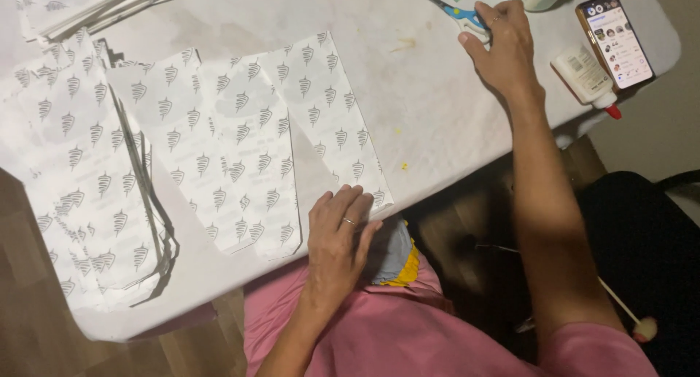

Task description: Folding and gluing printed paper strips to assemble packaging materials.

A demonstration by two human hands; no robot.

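Our left hand [339, 235] lay flat, grip open, on the folded printed paper [248, 144]; our right hand [503, 45] closed its grip on blue scissors [461, 16] across the counter [437, 107].

A smartphone [615, 40] with a lit, colourful screen lies to the right of the right hand's fingers [487, 16]; a white glue bottle [585, 76] with a pale label and red cap rests just beside it, nearer the surface's [437, 107] edge.

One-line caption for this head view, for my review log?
Left hand presses a folded printed paper sheet on the white table; right hand rests on blue-handled scissors.
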